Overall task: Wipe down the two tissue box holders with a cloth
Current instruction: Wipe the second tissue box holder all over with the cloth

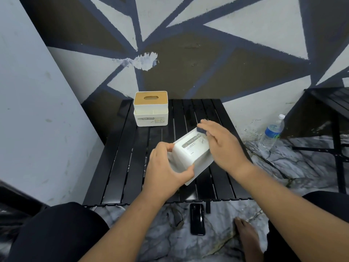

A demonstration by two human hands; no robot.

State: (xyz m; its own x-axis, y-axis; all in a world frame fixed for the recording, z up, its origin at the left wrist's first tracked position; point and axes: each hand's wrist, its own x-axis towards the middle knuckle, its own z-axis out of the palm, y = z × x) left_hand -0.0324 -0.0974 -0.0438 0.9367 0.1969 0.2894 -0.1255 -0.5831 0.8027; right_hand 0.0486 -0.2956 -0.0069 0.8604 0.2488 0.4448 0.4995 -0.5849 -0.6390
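A white tissue box holder [190, 154] is tilted above the black slatted table [120, 167], its labelled side facing up. My left hand [166, 171] grips its near end. My right hand [221, 144] presses a dark blue cloth [201, 130] against the holder's far end; only a corner of the cloth shows under my fingers. A second white tissue box holder [151, 110] with a wooden lid stands upright at the table's back left, untouched.
A painted wall runs right behind the table. A plastic water bottle [272, 132] stands on the floor to the right, beside another black table [332, 103]. A black phone [197, 218] lies on the floor by my bare foot [247, 237].
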